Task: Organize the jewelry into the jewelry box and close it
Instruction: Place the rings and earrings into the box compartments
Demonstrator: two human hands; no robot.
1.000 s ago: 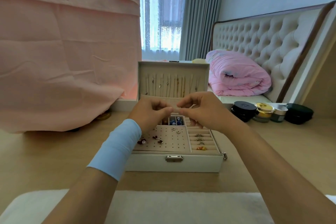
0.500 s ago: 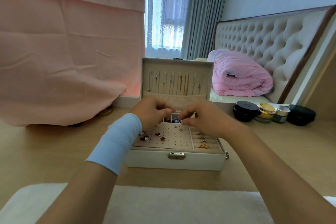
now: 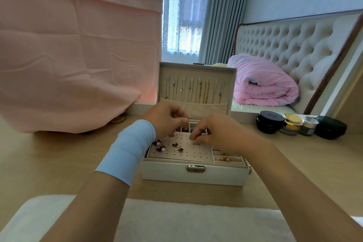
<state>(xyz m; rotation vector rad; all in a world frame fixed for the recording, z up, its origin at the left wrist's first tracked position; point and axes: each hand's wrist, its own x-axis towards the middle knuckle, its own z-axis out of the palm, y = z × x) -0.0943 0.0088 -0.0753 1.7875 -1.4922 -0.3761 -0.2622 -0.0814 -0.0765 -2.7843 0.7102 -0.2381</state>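
A white jewelry box stands open on the wooden desk, its lid upright with several necklaces hanging inside. Dark red earrings sit on the perforated earring panel, and a gold ring lies in the ring rolls at right. My left hand, with a light blue wristband, hovers curled over the panel's back left. My right hand pinches a small earring against the panel's back edge. What the left fingers hold is hidden.
Black and gold cosmetic jars stand at the desk's right. A pink cloth hangs at left, covering something. A white fluffy mat lies at the desk's near edge. A bed with a pink quilt is behind.
Both hands came down from in front of the lid to the earring panel and drew slightly apart. The right hand now presses the small earring at the panel.
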